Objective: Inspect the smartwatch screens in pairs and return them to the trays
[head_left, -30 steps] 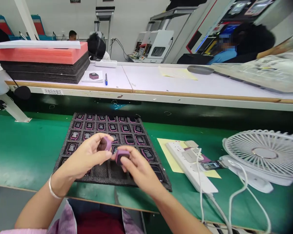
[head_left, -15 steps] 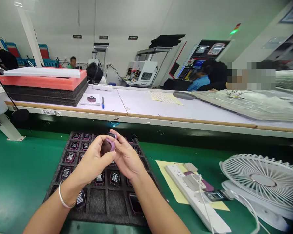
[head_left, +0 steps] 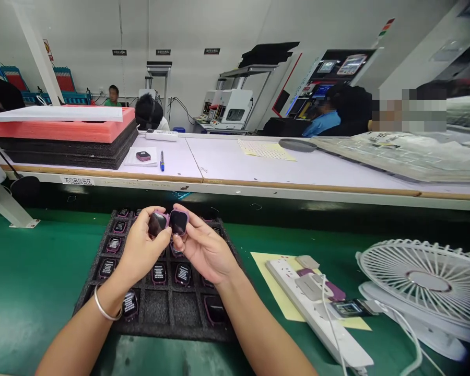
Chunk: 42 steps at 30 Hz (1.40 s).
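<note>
Two bare hands hover over a black foam tray point(head_left: 156, 333), and a green bench mat point(head_left: 35, 297) stretches away to the left of the tray. A silver bangle point(head_left: 104, 312) circles the left wrist. Above the tray's upper rows, the left hand point(head_left: 143, 245) has its thumb and fingers curled closed on the edges of a purple-rimmed device point(head_left: 157, 223). Just beside it, the right hand point(head_left: 206, 256) pinches a second purple-rimmed device point(head_left: 178, 222) between thumb and fingertips, its dark face showing, with the hand's other fingers loosely spread. Similar devices with white-lettered labels point(head_left: 159, 273) sit in the tray's cells beneath both hands. Right of the tray lies a yellow sheet point(head_left: 272, 284), with a white power strip point(head_left: 317, 308) on it, and farther right stands a white desk fan point(head_left: 423, 282).
</note>
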Motion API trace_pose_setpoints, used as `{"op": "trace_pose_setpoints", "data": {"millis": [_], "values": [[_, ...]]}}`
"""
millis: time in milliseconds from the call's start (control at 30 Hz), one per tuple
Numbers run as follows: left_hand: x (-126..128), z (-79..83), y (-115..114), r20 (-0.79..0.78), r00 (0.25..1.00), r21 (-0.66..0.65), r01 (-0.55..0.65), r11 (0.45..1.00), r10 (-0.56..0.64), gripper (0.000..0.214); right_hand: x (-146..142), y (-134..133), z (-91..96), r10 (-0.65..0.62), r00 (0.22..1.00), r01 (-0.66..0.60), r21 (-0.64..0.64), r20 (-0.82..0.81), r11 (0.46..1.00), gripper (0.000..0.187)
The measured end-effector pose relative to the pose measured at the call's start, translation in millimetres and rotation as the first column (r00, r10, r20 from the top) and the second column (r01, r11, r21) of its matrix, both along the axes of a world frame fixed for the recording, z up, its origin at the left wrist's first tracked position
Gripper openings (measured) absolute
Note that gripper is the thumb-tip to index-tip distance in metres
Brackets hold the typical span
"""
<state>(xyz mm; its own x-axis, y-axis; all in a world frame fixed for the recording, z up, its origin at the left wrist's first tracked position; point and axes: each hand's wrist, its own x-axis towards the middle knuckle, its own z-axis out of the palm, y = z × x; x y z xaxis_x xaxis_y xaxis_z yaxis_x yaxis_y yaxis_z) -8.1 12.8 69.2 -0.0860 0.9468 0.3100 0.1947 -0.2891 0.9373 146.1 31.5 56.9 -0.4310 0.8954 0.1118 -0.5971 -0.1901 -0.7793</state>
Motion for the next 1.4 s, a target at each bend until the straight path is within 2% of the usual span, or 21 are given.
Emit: {"op": "trace_pose_setpoints", "data": {"millis": [133, 233, 367, 633, 867, 1033, 1400], "values": [[1.6, 8.1, -6.7, -0.045, 0.995, 0.056, -0.086, 0.995, 0.089, 0.034, 1.9, -6.1, 2.5, 0.014, 1.0, -0.015, 0.043, 0.023, 0.999, 0.042], [1.1, 10.6, -6.2, -0.103, 0.987, 0.057, -0.121, 0.991, 0.126, 0.031, 2.3, -5.5, 2.6, 0.044, 0.999, -0.044, 0.027, 0.017, 0.999, 0.045], [-1.2, 6.8, -2.8, -0.11, 0.988, 0.054, -0.099, 0.994, 0.104, 0.031, 2.5, -1.3, 0.8, 0.052, 0.999, -0.052, 0.003, 0.012, 0.999, 0.047], [-0.7, -1.6, 3.9, 0.004, 0.996, 0.031, -0.084, 0.996, 0.084, 0.037, 3.7, 4.5, -1.7, 0.054, 0.998, -0.054, -0.001, 0.025, 0.999, 0.05], [0.7, -0.8, 0.5, -0.066, 0.99, 0.039, -0.125, 0.991, 0.127, 0.031, 3.9, 5.7, -6.7, 0.01, 0.994, -0.015, 0.042, 0.113, 0.999, 0.052], [3.0, -2.3, -1.5, -0.057, 0.989, 0.047, -0.132, 0.99, 0.135, 0.034, 5.1, 6.4, -6.6, 0.008, 0.991, -0.015, 0.058, 0.132, 0.998, 0.053], [1.0, -1.1, -1.6, -0.101, 0.986, 0.065, -0.128, 0.99, 0.134, 0.033, 3.7, 4.9, -7.3, 0.046, 0.997, -0.05, 0.065, 0.06, 0.997, 0.041]]}}
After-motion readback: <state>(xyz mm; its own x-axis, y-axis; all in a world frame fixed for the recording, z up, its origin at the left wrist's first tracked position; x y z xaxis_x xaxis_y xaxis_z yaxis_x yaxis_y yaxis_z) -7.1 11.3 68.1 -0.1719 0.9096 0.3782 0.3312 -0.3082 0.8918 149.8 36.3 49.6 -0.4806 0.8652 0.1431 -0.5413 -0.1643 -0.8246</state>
